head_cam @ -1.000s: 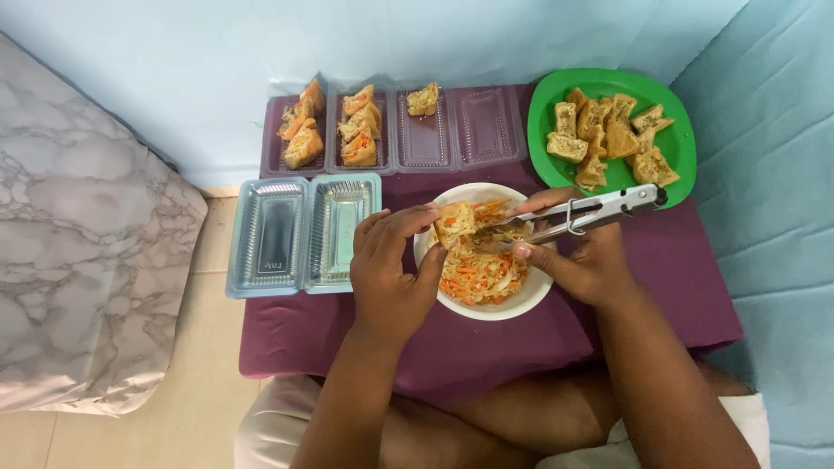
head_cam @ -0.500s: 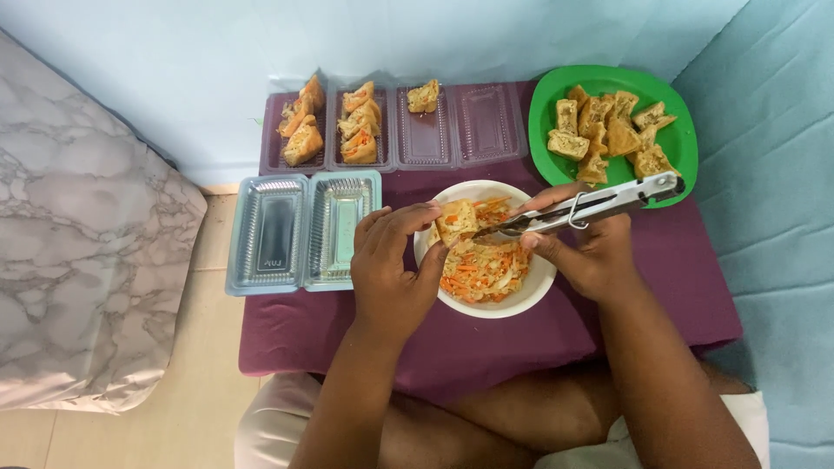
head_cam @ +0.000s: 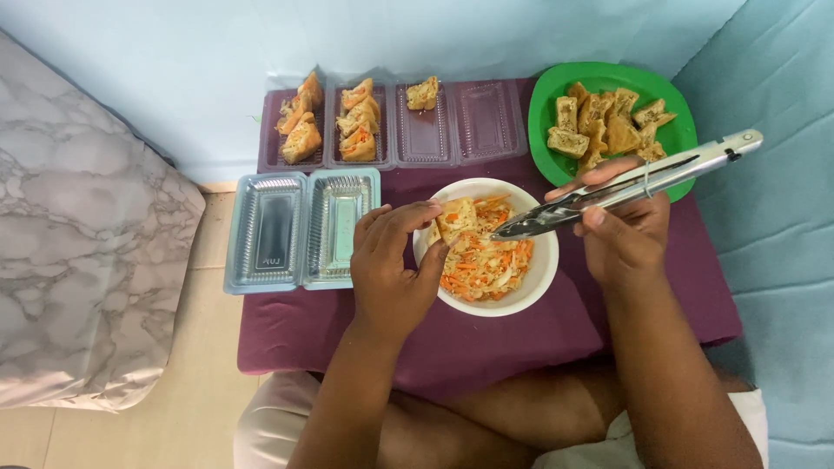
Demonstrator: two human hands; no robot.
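Two hands: both at work over the white bowl (head_cam: 537,287), which stands on a purple cloth (head_cam: 521,339).
Left hand (head_cam: 391,274): fingers curled, thumb and fingertips pinched on a fried tofu piece (head_cam: 453,219) held at the bowl's left rim.
Tofu piece: golden-brown, with shreds of filling showing at its lower edge; whether it is split open cannot be told from this view.
Right hand (head_cam: 621,230): fingers wrapped around the metal tongs (head_cam: 630,184); thumb lies on the lower arm, fingertips on the upper arm.
Tongs: arms pressed close together, tips over the bowl's upper right part, just beside the tofu piece; nothing visible between the tips.
Bowl contents: shredded carrot and pale vegetable strips.
Green plate (head_cam: 686,130): upper right, partly behind the tongs; holds a heap of fried tofu pieces.
Clear tray row (head_cam: 486,122): four compartments along the far edge of the cloth. The two left ones hold several stuffed tofu pieces each, the third holds one, and the fourth has none.
Open clear box (head_cam: 300,227): two joined halves, left of the bowl, overhanging the cloth's left edge.
Labels: only faint embossed marks in the left half of the box.
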